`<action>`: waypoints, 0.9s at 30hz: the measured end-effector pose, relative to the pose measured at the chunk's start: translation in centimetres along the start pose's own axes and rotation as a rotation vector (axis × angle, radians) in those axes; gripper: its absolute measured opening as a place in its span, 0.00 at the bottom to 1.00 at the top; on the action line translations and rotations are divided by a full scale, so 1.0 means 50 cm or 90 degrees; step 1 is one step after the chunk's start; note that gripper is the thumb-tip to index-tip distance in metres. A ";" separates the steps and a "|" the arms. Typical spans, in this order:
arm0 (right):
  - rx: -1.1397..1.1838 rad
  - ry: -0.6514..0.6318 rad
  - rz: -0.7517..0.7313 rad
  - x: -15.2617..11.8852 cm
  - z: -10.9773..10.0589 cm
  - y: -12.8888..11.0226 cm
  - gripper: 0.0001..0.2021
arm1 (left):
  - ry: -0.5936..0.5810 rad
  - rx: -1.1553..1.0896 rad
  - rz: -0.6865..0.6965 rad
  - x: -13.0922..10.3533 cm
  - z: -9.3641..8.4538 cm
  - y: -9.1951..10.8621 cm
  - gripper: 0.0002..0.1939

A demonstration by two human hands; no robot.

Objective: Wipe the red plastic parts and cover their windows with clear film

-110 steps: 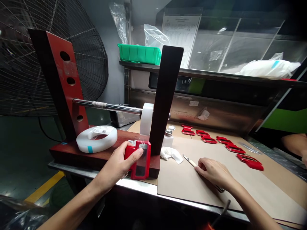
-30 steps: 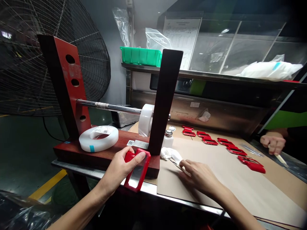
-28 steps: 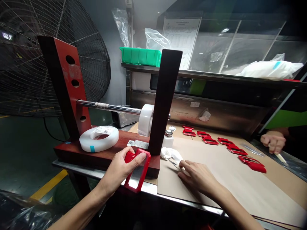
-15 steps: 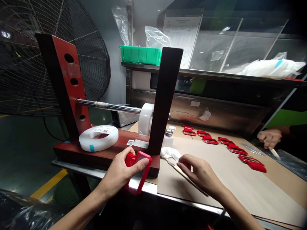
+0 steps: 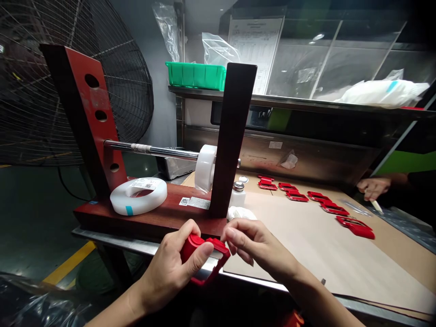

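Left grip [image 5: 177, 262] was closed around red case [image 5: 218, 247] by surface [image 5: 136, 245] edge; right grip [image 5: 250, 243] curled, contents unclear. Slackening risked dropping it.

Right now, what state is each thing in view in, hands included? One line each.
Left hand, closed on the red case.
Red case, held tilted.
Right hand, fingers bent beside the case; contact unclear.
Hanging roll, on the rod, end loose.
Lying roll, flat on the wooden base.
Bottle, upright, metal top on.
Cloth, crumpled.
Other red cases, lying on cardboard.
Green bin, upright.
Co-worker's hand, gripping a pale tool.
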State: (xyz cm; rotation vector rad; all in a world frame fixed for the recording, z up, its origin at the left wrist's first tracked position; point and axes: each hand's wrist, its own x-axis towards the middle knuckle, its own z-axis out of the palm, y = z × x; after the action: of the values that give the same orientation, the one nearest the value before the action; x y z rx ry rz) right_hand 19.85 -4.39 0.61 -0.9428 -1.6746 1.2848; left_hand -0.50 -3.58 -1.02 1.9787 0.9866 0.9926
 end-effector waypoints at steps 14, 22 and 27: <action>-0.406 0.143 -0.329 -0.015 0.034 -0.025 0.07 | 0.274 0.050 -0.016 0.005 -0.044 0.012 0.24; -0.595 0.174 -0.476 0.028 0.063 0.001 0.13 | 0.169 -0.159 -0.132 0.028 -0.042 0.011 0.26; -0.349 0.197 -0.319 0.061 0.061 0.007 0.12 | 0.205 -0.079 -0.111 0.040 -0.061 -0.007 0.23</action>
State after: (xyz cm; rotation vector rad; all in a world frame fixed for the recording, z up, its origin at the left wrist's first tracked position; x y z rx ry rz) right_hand 15.88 -2.68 0.28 -0.8870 -1.8808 0.3312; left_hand -2.37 -0.97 0.72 1.6314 1.2161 1.2650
